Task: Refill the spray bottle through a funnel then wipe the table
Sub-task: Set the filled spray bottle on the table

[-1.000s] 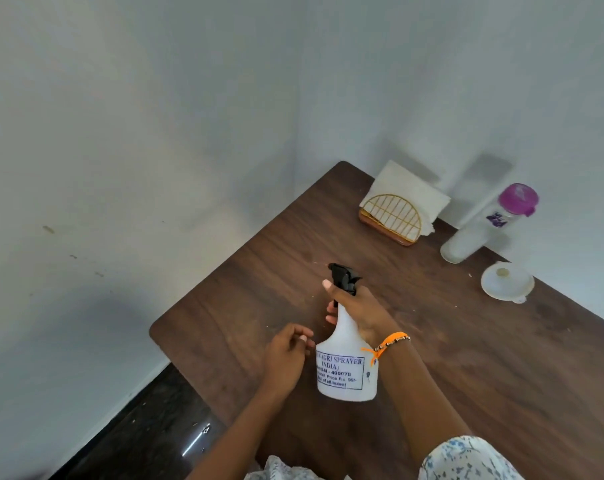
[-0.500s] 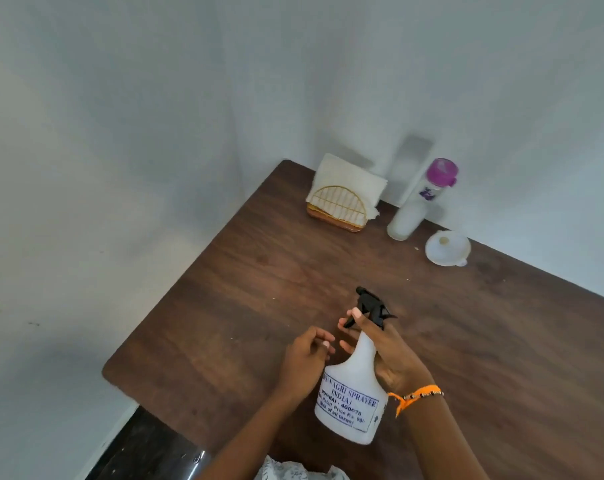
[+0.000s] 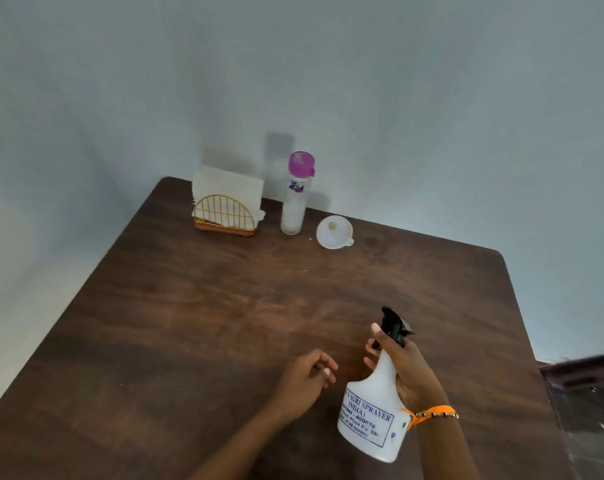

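Note:
A white spray bottle [image 3: 371,414] with a black trigger head and blue printed label stands tilted on the dark wooden table [image 3: 207,323], near its front. My right hand [image 3: 402,367], with an orange band at the wrist, is wrapped around the bottle's neck just below the trigger head. Just left of the bottle hovers my left hand [image 3: 305,379], fingers loosely curled and holding nothing. A white funnel [image 3: 334,232] lies at the back of the table. Beside it stands a clear water bottle [image 3: 295,199] with a pink cap.
A gold wire holder with white paper napkins [image 3: 226,206] stands at the back left corner against the wall. Pale walls close the table's back and left. A dark piece of furniture [image 3: 584,379] shows past the table's right edge.
The view has swung to the right and up, so the table sits more squarely. My right hand keeps its grip on the sprayer's neck. My left hand has drawn a little away from the bottle.

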`<state>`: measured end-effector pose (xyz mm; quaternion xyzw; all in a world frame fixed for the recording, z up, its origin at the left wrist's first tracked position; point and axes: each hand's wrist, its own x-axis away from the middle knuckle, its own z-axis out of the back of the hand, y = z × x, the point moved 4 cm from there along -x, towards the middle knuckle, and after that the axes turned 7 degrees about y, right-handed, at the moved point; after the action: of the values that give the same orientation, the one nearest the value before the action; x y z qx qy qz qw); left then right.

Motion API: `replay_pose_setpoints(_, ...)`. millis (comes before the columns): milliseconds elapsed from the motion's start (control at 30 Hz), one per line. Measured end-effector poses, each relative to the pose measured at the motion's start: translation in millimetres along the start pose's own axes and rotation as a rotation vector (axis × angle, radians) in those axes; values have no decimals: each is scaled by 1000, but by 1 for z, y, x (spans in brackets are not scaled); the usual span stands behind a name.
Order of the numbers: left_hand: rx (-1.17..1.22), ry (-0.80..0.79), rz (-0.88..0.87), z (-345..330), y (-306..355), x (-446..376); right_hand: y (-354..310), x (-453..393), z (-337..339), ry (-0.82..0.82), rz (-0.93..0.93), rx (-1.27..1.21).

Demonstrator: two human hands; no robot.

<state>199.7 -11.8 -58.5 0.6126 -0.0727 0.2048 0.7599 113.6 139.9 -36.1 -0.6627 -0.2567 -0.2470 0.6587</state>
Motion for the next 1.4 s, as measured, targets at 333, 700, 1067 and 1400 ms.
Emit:
replay_pose_setpoints(333, 15, 8, 38, -18, 2, -21, -10, -21, 14, -4, -81, 59)
replay_pose_setpoints(700, 8, 16, 67, -20, 3, -19, -8, -19, 21, -95, -84, 50)
replay_pose_setpoints(1067, -1, 11, 87, -18, 1, -17, -1, -17, 17, -85, -145, -108)
replay_pose_setpoints(1400, -8, -14, 75, -22, 7, -20, 4, -21, 29, -82, -168, -287)
